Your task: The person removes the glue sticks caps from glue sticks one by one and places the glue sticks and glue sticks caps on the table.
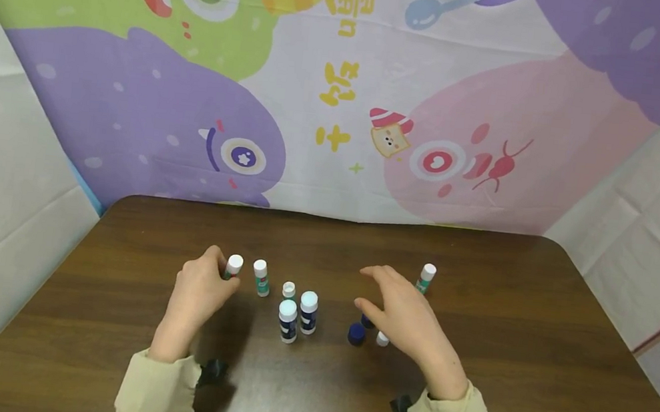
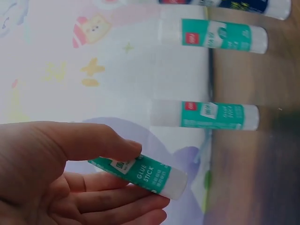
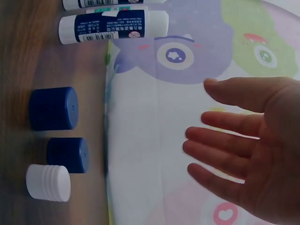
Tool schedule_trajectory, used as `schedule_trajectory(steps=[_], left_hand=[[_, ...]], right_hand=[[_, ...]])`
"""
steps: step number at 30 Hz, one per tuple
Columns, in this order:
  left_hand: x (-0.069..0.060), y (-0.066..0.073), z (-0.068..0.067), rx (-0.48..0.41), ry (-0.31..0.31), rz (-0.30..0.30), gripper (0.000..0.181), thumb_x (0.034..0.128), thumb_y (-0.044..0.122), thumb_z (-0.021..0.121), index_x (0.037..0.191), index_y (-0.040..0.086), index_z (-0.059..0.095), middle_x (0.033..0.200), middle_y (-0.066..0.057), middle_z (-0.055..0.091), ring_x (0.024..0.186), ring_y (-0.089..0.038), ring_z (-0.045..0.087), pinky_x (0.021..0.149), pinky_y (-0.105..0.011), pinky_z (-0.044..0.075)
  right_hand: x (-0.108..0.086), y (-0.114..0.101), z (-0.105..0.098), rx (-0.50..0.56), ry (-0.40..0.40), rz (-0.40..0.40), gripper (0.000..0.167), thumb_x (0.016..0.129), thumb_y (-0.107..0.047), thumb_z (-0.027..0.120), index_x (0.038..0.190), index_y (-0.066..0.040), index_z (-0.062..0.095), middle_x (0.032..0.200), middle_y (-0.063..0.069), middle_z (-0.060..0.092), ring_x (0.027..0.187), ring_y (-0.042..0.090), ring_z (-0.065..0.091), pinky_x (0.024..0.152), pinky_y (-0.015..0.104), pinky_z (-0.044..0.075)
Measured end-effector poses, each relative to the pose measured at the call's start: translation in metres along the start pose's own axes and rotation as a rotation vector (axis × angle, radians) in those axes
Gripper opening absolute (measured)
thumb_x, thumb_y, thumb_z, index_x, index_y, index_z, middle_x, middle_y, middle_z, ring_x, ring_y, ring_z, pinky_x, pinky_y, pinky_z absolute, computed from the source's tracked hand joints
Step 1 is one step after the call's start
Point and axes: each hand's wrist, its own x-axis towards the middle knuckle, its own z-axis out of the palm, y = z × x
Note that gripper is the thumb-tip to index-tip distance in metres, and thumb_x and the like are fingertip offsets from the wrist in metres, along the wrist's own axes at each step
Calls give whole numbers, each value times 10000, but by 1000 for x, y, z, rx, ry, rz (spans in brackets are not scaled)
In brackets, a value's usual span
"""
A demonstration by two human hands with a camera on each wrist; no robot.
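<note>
My left hand (image 1: 201, 286) pinches a green glue stick (image 2: 150, 176) between thumb and fingers; the stick is tilted and raised off the table in the left wrist view. To its right stands another green glue stick (image 1: 262, 279) with a white cap. Further right are two navy glue sticks (image 1: 287, 322) standing upright, with a green glue stick (image 1: 289, 290) partly hidden behind them. My right hand (image 1: 406, 315) hovers with fingers spread, holding nothing. Beneath it sit two blue caps (image 3: 54, 108) and a white ridged cap (image 3: 48, 183).
One more green glue stick (image 1: 426, 278) stands beyond my right hand, its lower part hidden. Everything is on a dark brown wooden table (image 1: 310, 392). A cartoon-printed cloth (image 1: 320, 185) hangs behind the far edge, with pale cloth (image 1: 5, 131) at the sides.
</note>
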Motion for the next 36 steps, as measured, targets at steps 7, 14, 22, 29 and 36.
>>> schedule_trajectory(steps=[7, 14, 22, 29, 36], left_hand=[[-6, 17, -2, -25, 63, 90, 168, 715, 131, 623, 811, 78, 496, 675, -53, 581, 594, -247, 501, 552, -381, 414], [-10, 48, 4, -45, 149, 301, 170, 707, 98, 666, 799, 108, 523, 699, -17, 612, 569, -181, 515, 545, -370, 436], [-21, 82, 13, -38, 217, 511, 191, 711, 85, 720, 838, 108, 579, 732, 18, 573, 635, -142, 535, 571, -317, 459], [-24, 100, 19, 13, 235, 579, 215, 720, 128, 748, 888, 112, 616, 817, -6, 577, 717, -174, 540, 597, -286, 467], [-22, 104, 23, -34, 317, 648, 216, 710, 145, 770, 884, 122, 643, 848, -11, 563, 715, -161, 527, 615, -267, 427]], right_hand=[[5, -3, 2, 113, 56, -52, 483, 856, -269, 620, 1294, -126, 475, 1293, 35, 516, 1173, 190, 506, 914, 387, 449], [9, -8, 0, 170, 139, -133, 457, 848, -250, 636, 1266, -126, 498, 1175, 23, 597, 1112, 174, 548, 884, 385, 460], [12, -17, -5, 318, 259, -248, 499, 767, -268, 720, 1211, -131, 540, 1087, -11, 632, 982, 103, 604, 817, 297, 498], [15, -20, -7, 413, 313, -296, 401, 741, -208, 738, 1105, -110, 601, 938, -22, 611, 741, 65, 583, 664, 262, 522], [16, -17, -7, 440, 331, -281, 271, 748, -188, 729, 991, -109, 639, 901, -44, 610, 776, 69, 588, 695, 267, 523]])
